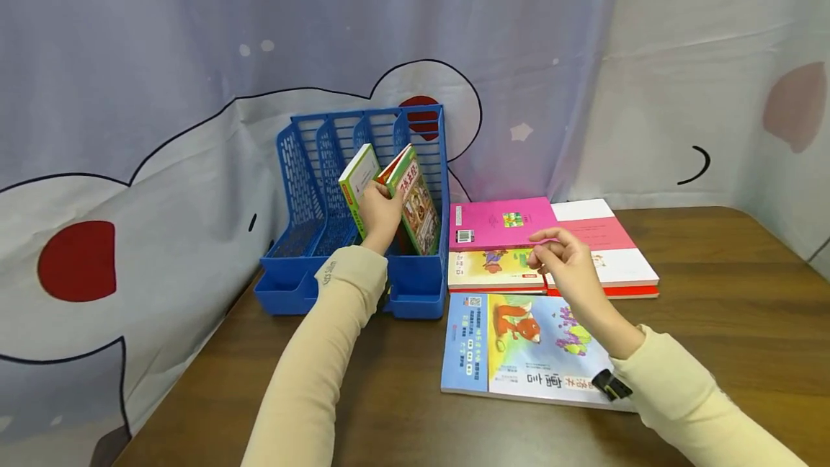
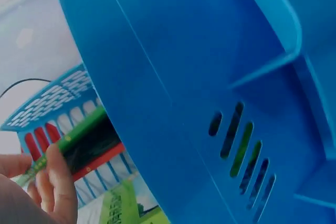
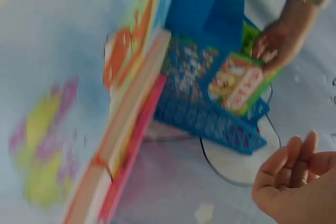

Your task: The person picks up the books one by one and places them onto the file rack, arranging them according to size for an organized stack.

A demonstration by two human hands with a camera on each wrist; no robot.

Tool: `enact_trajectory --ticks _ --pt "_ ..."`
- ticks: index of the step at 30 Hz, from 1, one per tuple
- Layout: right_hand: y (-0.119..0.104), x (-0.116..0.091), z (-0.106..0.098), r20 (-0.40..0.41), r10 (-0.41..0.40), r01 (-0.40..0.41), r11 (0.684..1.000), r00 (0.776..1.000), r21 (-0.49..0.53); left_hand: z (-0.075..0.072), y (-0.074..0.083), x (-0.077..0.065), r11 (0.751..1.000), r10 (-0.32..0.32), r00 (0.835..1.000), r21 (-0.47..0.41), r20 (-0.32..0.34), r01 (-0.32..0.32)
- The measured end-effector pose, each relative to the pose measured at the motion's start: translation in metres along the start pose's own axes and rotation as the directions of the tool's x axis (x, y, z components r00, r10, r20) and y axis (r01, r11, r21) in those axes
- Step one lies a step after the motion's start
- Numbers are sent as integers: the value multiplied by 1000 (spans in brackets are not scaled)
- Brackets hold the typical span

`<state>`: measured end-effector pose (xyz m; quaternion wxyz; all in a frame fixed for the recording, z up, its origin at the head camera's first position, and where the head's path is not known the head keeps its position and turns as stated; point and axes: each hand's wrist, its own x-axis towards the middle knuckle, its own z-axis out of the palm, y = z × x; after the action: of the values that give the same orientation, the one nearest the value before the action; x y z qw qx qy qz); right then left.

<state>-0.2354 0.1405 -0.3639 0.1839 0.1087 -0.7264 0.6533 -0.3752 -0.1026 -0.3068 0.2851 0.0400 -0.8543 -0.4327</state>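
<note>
My left hand (image 1: 381, 216) is inside a blue desktop file rack (image 1: 415, 285), pinching a green-edged picture book (image 1: 421, 211) by its upper edge. That book leans in the rightmost compartment. In the left wrist view, thumb and fingers lie on either side of its green spine (image 2: 86, 131). Another green-and-white book (image 1: 360, 170) stands tilted just left of the hand; its lower part is hidden by the arm. My right hand (image 1: 570, 269) hovers over the stacked books, fingers loosely bent and holding nothing. The right wrist view also shows that hand (image 3: 296, 182) without anything in it.
Right of the rack lie a pink book (image 1: 499, 218), a yellow picture book (image 1: 473, 271) and a white-and-red book (image 1: 622, 261). Nearer me is a light-blue book with a squirrel (image 1: 512, 373). A patterned curtain (image 1: 519, 56) hangs behind the wooden table (image 1: 726, 294).
</note>
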Motion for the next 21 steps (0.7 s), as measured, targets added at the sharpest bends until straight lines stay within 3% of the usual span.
enact_trajectory --ticks 4,7,9,10,11,12,13,14,15,16,18,19,20,21 --pt "2 2 -15 52 -7 16 983 999 -181 -1 8 -6 996 -26 997 -92 -77 19" --pt "10 4 -20 205 22 51 937 978 -345 4 17 -20 993 -13 993 -114 -120 0" --pt "18 5 -23 336 76 83 897 939 -434 8 24 -36 995 34 998 -92 -58 -39" --pt "22 5 -25 400 107 101 879 910 -466 11 26 -44 995 84 996 -63 5 -83" --pt "25 6 -26 455 137 122 861 880 -494 13 29 -54 991 135 987 -27 90 -133" --pt "29 7 -29 502 169 141 842 848 -521 15 30 -64 982 183 965 4 186 -187" --pt "31 8 -31 534 205 150 823 820 -548 17 31 -73 969 224 928 33 297 -244" --pt "33 8 -34 561 236 164 805 794 -571 18 32 -83 949 259 876 59 407 -308" --pt "35 9 -37 578 261 178 785 773 -593 20 31 -91 923 286 812 83 509 -377" --pt "37 10 -41 588 281 192 766 758 -614 21 29 -99 892 302 735 92 607 -442" --pt "39 11 -47 588 316 219 717 744 -662 24 26 -111 836 305 581 80 754 -543" --pt "40 11 -51 579 336 224 690 743 -688 25 23 -116 809 302 512 68 804 -584" --pt "41 11 -55 571 348 236 663 743 -711 26 21 -119 788 292 455 58 841 -612" --pt "42 11 -58 558 360 240 637 748 -732 27 18 -122 778 278 409 46 869 -627"
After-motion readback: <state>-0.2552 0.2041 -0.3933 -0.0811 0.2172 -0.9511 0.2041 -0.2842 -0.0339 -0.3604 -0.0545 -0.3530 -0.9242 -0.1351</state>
